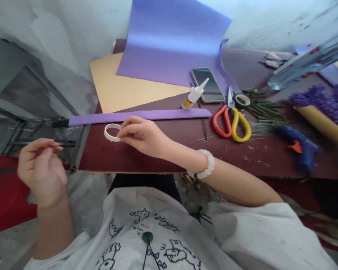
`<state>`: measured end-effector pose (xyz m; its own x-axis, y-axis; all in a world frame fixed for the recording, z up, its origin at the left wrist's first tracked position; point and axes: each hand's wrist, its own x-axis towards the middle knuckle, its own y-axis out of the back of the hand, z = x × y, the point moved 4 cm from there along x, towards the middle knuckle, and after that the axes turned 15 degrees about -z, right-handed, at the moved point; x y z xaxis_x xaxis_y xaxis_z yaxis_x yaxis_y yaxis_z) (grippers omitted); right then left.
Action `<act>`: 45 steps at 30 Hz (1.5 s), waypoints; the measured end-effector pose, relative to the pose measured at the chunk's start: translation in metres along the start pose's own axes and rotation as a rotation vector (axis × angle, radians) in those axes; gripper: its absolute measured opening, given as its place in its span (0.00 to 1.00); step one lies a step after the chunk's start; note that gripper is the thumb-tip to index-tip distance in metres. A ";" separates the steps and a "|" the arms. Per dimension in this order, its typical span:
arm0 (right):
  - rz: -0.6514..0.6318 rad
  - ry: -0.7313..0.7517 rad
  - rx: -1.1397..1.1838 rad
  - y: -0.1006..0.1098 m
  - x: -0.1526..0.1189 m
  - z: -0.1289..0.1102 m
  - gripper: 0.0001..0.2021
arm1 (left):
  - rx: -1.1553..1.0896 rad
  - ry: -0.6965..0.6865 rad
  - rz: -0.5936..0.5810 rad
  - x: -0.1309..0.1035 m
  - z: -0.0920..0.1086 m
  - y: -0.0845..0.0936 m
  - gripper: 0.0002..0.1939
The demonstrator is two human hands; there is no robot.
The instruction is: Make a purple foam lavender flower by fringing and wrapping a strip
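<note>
My right hand (146,135) reaches across the table's front part. Its thumb and fingertips pinch the edge of a thin white ring (108,136), which looks like a narrow roll of tape. My left hand (43,168) is raised off the table's left end, slightly blurred. Its fingers are curled in against the thumb, and whatever may be between them is too small to make out. Just beyond the ring lies a long purple paper strip (141,114). A white glue bottle (193,96) with a pointed nozzle stands at the strip's right part.
Scissors (231,120) with red and yellow handles, green tape (242,100) and a phone (210,85) lie to the right. Beyond are green stems (266,108), a blue glue gun (301,146) and purple tufts (315,99). Purple sheet (174,41) and tan sheet (129,88) lie behind.
</note>
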<state>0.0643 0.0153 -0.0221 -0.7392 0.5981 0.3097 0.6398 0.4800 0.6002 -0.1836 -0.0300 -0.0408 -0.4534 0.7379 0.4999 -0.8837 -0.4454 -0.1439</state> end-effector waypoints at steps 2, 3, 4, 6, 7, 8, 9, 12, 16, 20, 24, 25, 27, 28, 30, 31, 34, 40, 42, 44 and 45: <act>-0.004 -0.038 0.019 0.000 -0.004 0.003 0.06 | 0.018 0.022 -0.023 -0.003 -0.001 -0.002 0.08; -0.016 -0.047 0.007 0.000 -0.005 0.003 0.06 | 0.057 0.043 -0.052 -0.005 -0.003 -0.002 0.08; -0.038 -0.049 -0.025 -0.001 -0.005 0.003 0.06 | 0.118 0.071 -0.095 -0.006 -0.004 -0.002 0.08; -0.106 -0.037 -0.137 -0.006 -0.003 -0.001 0.08 | 0.291 0.160 -0.216 -0.009 -0.009 -0.002 0.11; -0.150 -0.031 -0.205 -0.010 -0.002 -0.003 0.10 | 0.370 0.212 -0.269 -0.011 -0.011 -0.001 0.13; -0.196 -0.027 -0.272 -0.014 0.001 -0.005 0.11 | 0.426 0.268 -0.318 -0.012 -0.013 -0.001 0.14; -0.239 -0.021 -0.334 -0.020 0.003 -0.007 0.12 | 0.453 0.328 -0.362 -0.013 -0.014 -0.001 0.15; -0.343 0.018 -0.503 -0.037 0.015 -0.015 0.13 | 0.440 0.503 -0.466 -0.016 -0.015 -0.003 0.16; -0.446 0.112 -0.659 -0.051 0.026 -0.025 0.14 | 0.464 0.567 -0.516 -0.015 -0.012 -0.008 0.19; -0.535 0.113 -0.689 -0.040 0.008 -0.029 0.12 | 0.473 0.544 -0.540 -0.014 -0.011 -0.010 0.22; -0.509 0.106 -0.678 -0.021 -0.021 -0.027 0.10 | 0.485 0.512 -0.543 -0.014 -0.010 -0.011 0.20; -0.494 0.101 -0.665 -0.020 -0.023 -0.026 0.11 | 0.484 0.507 -0.541 -0.014 -0.010 -0.011 0.20; -0.461 0.079 -0.630 -0.023 -0.018 -0.023 0.14 | 0.481 0.499 -0.530 -0.014 -0.009 -0.012 0.20; -0.444 0.063 -0.609 -0.027 -0.012 -0.022 0.16 | 0.486 0.496 -0.525 -0.014 -0.009 -0.012 0.20; -0.415 0.051 -0.573 -0.036 0.006 -0.021 0.16 | 0.505 0.486 -0.525 -0.015 -0.010 -0.011 0.19; -0.419 0.076 -0.560 -0.041 0.013 -0.022 0.16 | 0.519 0.481 -0.530 -0.015 -0.010 -0.011 0.19; -0.551 0.122 -0.548 -0.045 0.015 -0.028 0.13 | 0.545 0.496 -0.575 -0.016 -0.012 -0.008 0.21; -0.674 -0.151 -0.474 0.018 -0.077 -0.039 0.10 | 0.666 0.443 -0.583 -0.013 -0.015 -0.002 0.18; -0.557 -0.230 -0.483 0.046 -0.112 -0.045 0.12 | 0.755 0.307 -0.544 -0.005 -0.012 -0.004 0.16; -0.350 -0.271 -0.540 0.072 -0.141 -0.050 0.12 | 0.837 0.142 -0.518 0.006 -0.007 -0.010 0.13; -0.251 -0.290 -0.586 0.082 -0.154 -0.051 0.13 | 0.867 0.044 -0.542 0.011 -0.004 -0.015 0.13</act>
<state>0.2200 -0.0694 0.0171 -0.7115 0.7009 -0.0505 0.1783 0.2496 0.9518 -0.1755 -0.0131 -0.0361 -0.0372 0.9593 0.2798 -0.5906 -0.2470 0.7682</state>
